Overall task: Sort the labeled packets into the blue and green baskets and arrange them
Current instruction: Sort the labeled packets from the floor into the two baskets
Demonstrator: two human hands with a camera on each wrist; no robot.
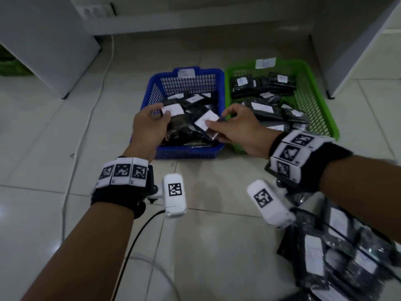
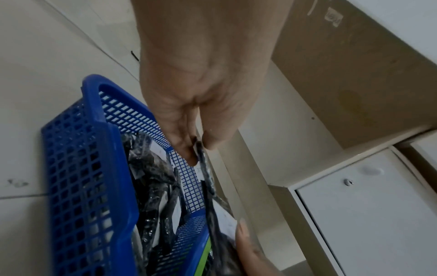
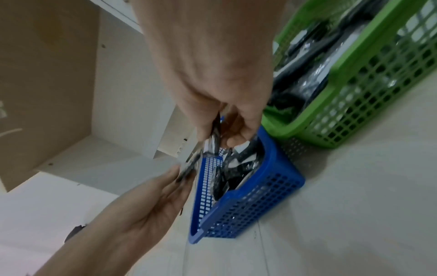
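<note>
Both hands work over the blue basket point(image 1: 188, 82), seen from the head camera. The left hand point(image 1: 149, 127) pinches a black packet with a white label point(image 1: 173, 110) between thumb and fingers at the packet's left end; the left wrist view shows the same pinch edge-on point(image 2: 199, 149), the packet hanging down toward the basket's contents. The right hand point(image 1: 238, 129) grips a second labelled packet point(image 1: 206, 120) at its right end, thumb lying on the white label and fingers curled beneath; the right wrist view shows the fingers point(image 3: 238, 134) closed round the packet's edge above the basket's near-right corner. The two held packets lie just beside each other, above the heap of black packets point(image 1: 184, 133) that fills the near half of the blue basket. A paper tag point(image 1: 186, 73) sits on that basket's far rim.

The green basket point(image 1: 323, 109) stands on the floor touching the right wall of the blue one; it holds more black labelled packets point(image 1: 262, 85) in rough rows and carries its own paper tag point(image 1: 265, 63) on the far rim. A loose pile of unsorted packets point(image 1: 338, 253) lies on the tiled floor point(image 1: 217, 235) at the near right, under the right forearm. Both wrists wear marker bands and white camera pods. A white cable point(image 1: 104, 79) runs over the floor at the left, beside a white cabinet point(image 1: 43, 40).
</note>
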